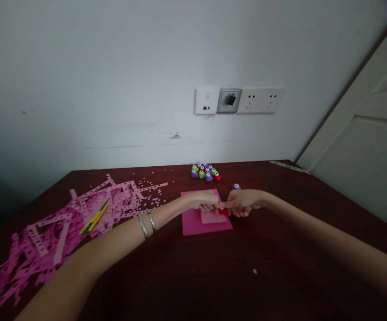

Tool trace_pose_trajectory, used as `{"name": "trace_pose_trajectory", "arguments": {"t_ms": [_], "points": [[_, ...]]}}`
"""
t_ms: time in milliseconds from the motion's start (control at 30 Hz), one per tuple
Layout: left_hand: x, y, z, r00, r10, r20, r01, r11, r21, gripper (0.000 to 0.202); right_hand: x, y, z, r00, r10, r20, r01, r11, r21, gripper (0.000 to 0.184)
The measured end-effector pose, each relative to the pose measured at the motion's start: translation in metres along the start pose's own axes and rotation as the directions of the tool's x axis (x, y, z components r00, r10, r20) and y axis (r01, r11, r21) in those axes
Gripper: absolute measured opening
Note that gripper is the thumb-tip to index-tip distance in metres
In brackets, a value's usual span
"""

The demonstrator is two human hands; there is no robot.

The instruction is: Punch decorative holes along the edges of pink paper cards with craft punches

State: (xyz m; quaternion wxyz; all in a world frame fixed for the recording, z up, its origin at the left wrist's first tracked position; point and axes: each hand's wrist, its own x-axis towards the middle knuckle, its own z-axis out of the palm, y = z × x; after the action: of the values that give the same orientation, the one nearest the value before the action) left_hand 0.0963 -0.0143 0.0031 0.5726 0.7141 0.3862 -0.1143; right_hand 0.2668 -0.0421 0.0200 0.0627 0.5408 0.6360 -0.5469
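Observation:
My left hand (pixel 204 201) and my right hand (pixel 243 203) meet over a dark wooden table (pixel 280 249). Both have fingers curled around a small red paper punch (pixel 223 210). A light pink paper strip (pixel 213 217) runs under the punch and lies on a larger magenta sheet (pixel 203 223). My left hand's fingers pinch the strip next to the punch. Two bangles (pixel 146 223) sit on my left wrist.
A cluster of several small coloured punches (pixel 205 172) stands at the back of the table, one purple punch (pixel 236 187) apart. A heap of punched pink paper scraps (pixel 63 227) with a yellow-green utility knife (pixel 95 217) fills the left. Wall sockets (pixel 238 100) hang behind.

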Motion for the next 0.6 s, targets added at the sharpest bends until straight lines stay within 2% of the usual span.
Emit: {"name": "trace_pose_trajectory", "arguments": {"t_ms": [100, 267, 467, 600], "points": [[-0.004, -0.002, 0.000, 0.998, -0.055, 0.014, 0.056, 0.986, -0.160, 0.019, 0.000, 0.005, -0.002, 1.000, -0.013, 0.013, 0.012, 0.999, 0.050, 0.058], [-0.003, -0.007, -0.002, 0.999, -0.036, -0.036, 0.026, 0.970, -0.242, 0.018, -0.003, 0.004, -0.002, 1.000, 0.003, 0.016, -0.005, 0.996, 0.088, 0.061], [-0.009, -0.010, -0.002, 0.998, 0.047, 0.037, -0.034, 0.957, -0.288, 0.023, -0.005, 0.008, -0.002, 0.999, 0.021, 0.037, -0.027, 0.988, 0.154, 0.062], [-0.013, -0.014, 0.000, 0.995, 0.055, 0.080, -0.025, 0.940, -0.339, 0.031, -0.003, 0.012, -0.004, 0.999, 0.000, 0.054, -0.010, 0.984, 0.177, 0.060]]}}
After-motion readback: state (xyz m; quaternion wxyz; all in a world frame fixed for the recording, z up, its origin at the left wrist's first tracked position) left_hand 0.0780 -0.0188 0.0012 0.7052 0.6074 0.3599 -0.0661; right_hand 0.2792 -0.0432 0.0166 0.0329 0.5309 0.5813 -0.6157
